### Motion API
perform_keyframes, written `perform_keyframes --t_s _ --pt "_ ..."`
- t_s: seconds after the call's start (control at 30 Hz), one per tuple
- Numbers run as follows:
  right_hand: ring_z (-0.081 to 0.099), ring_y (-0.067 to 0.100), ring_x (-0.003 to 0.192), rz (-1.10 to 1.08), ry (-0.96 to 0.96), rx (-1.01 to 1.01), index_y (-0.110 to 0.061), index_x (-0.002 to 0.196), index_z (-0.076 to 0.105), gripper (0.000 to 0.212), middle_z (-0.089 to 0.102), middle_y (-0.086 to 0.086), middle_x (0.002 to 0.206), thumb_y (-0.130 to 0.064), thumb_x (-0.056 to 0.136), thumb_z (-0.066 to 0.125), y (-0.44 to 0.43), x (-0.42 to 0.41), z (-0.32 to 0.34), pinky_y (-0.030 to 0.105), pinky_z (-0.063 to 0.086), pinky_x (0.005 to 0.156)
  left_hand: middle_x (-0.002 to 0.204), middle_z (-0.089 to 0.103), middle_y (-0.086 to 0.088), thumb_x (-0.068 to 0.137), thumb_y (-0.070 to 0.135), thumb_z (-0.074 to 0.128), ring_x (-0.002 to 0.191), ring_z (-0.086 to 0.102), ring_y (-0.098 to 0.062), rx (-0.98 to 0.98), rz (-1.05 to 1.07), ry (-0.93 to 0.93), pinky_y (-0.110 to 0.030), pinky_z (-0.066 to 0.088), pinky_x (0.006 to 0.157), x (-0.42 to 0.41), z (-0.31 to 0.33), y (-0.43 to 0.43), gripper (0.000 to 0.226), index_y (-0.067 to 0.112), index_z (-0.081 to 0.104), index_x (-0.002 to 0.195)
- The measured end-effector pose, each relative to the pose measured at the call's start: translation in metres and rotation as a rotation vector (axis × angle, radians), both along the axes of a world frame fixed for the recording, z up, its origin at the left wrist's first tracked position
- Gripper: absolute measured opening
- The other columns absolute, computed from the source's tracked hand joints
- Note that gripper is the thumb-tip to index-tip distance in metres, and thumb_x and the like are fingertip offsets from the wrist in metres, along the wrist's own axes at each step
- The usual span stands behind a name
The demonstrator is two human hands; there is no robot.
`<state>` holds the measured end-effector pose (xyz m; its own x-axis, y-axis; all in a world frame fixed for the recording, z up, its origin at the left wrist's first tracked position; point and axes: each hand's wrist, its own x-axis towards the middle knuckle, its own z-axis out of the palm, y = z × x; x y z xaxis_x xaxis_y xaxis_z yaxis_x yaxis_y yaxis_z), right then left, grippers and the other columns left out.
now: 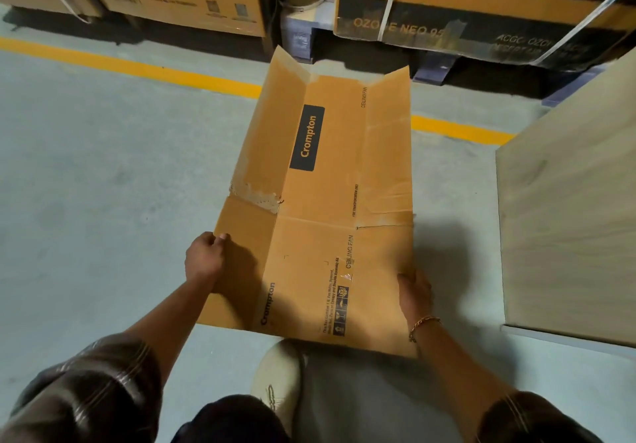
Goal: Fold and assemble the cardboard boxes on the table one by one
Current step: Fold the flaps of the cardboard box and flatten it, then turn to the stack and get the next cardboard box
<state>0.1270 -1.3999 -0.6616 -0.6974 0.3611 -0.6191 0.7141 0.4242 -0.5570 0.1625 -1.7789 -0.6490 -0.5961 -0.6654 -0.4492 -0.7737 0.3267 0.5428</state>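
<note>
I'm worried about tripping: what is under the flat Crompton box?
Grey floor and a yellow line run beneath the box; a beige shoe pokes out at its near edge. Whatever lies directly below the cardboard is covered.

I logged the cardboard box (320, 201) as tan, its label (303, 138) black with orange lettering. The floor (103, 184) was grey with a yellow stripe (137, 67). The sleeve (96, 384) was dark brown, pale-striped.
</note>
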Motion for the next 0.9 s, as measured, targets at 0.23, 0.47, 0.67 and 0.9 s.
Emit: perform_keyframes --t_s 0.23,0.47,0.67,0.9 --pt "0.057 0.032 0.121 0.072 -0.113 -0.146 -0.004 0.139 0.049 0.058 0.059 0.012 0.136 -0.029 0.091 0.071 0.009 -0.005 -0.039 0.041 0.043 0.106 0.138 0.057 -0.02 0.103 0.031 0.057 0.128 0.053 -0.042 0.093 -0.04 -0.046 -0.053 0.044 0.104 -0.005 -0.023 0.002 0.046 0.007 0.05 0.141" --pt "0.014 0.018 0.153 0.715 -0.05 0.241 -0.022 0.161 0.012 0.086 0.009 -0.002 0.168 -0.064 0.095 0.048 -0.011 -0.004 0.003 0.037 0.019 0.122 0.171 -0.004 -0.008 0.088 0.075 -0.002 0.158 -0.002 -0.029 -0.501 -0.999 -0.265 -0.054 0.007 0.123 -0.004 0.002 0.015 0.095 0.018 0.003 0.164" --pt "-0.003 0.023 0.155 0.911 0.008 0.394 -0.026 0.161 0.003 0.082 -0.004 -0.002 0.169 -0.069 0.096 0.032 -0.036 -0.01 0.107 0.047 0.002 0.123 0.171 -0.003 -0.007 0.094 0.072 0.003 0.158 -0.004 -0.028 -0.539 -1.052 -0.184 -0.054 0.004 0.124 -0.018 0.113 0.044 0.087 0.019 0.002 0.163" --pt "-0.004 0.023 0.155 0.959 0.152 0.461 -0.026 0.161 0.002 0.079 -0.007 0.0 0.169 -0.065 0.098 0.03 -0.052 -0.023 0.276 0.048 0.005 0.124 0.171 -0.003 -0.007 0.099 0.068 0.009 0.158 -0.005 -0.027 -0.614 -1.014 -0.063 -0.053 0.003 0.125 -0.021 0.29 0.062 0.081 0.019 0.002 0.163"
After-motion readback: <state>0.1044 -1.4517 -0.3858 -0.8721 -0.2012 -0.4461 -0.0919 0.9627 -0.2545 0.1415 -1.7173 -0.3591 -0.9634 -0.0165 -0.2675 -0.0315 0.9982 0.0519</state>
